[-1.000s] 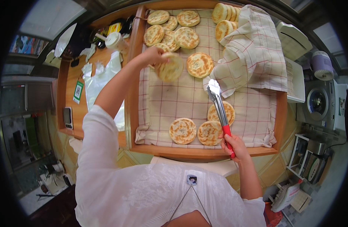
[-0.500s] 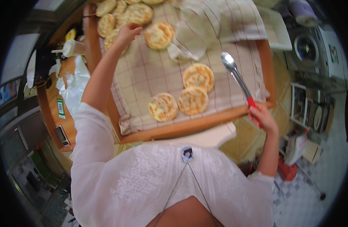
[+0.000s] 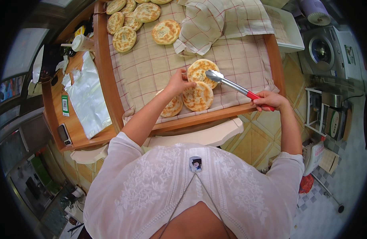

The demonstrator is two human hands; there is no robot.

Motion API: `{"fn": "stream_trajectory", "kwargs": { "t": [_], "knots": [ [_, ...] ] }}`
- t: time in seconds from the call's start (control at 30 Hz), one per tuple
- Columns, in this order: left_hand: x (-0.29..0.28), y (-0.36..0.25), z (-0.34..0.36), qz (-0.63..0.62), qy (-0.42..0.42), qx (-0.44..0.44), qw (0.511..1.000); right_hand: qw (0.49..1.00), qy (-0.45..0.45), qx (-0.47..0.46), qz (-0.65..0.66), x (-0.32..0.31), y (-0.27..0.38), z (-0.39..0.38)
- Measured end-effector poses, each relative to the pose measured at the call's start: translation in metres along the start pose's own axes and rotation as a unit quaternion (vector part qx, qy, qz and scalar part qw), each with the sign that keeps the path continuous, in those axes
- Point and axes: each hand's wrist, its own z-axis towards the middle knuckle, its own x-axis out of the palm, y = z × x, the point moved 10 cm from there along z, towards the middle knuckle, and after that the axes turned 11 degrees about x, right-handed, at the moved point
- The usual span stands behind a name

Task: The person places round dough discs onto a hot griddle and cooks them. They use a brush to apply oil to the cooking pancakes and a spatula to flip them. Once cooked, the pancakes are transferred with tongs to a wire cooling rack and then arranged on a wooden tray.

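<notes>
My right hand (image 3: 268,100) is closed around the red handle of metal tongs (image 3: 233,85). The tongs' tip lies over the right part of a round, browned flatbread (image 3: 198,66). A second flatbread (image 3: 200,99) overlaps that one's near edge, and a third flatbread (image 3: 173,106) lies to its left, partly hidden by my left forearm. My left hand (image 3: 178,83) is open between these three, its thumb and forefinger apart. The thumb tip reaches the upper left rim of the second flatbread; whether it presses on it I cannot tell.
A checked cloth (image 3: 143,75) lines the wooden tray (image 3: 274,57). Several more flatbreads (image 3: 147,12) lie at the far left, with one flatbread (image 3: 166,32) apart. A folded cloth (image 3: 203,28) covers the far right. Plastic bags (image 3: 88,99), a phone (image 3: 64,134) and a cup (image 3: 82,42) are on the left.
My left hand has come from the far left flatbreads down to the near three. The tongs in my right hand have swung left, their tip now over the far one of the three.
</notes>
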Motion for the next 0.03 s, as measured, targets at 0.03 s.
{"fn": "stream_trajectory", "kwargs": {
  "t": [0.03],
  "knots": [
    [-0.0041, -0.0004, -0.0005, 0.002, -0.006, 0.0, 1.0, 1.0, 0.016, -0.001, 0.01, 0.0003, -0.0001, 0.0062]
  ]
}}
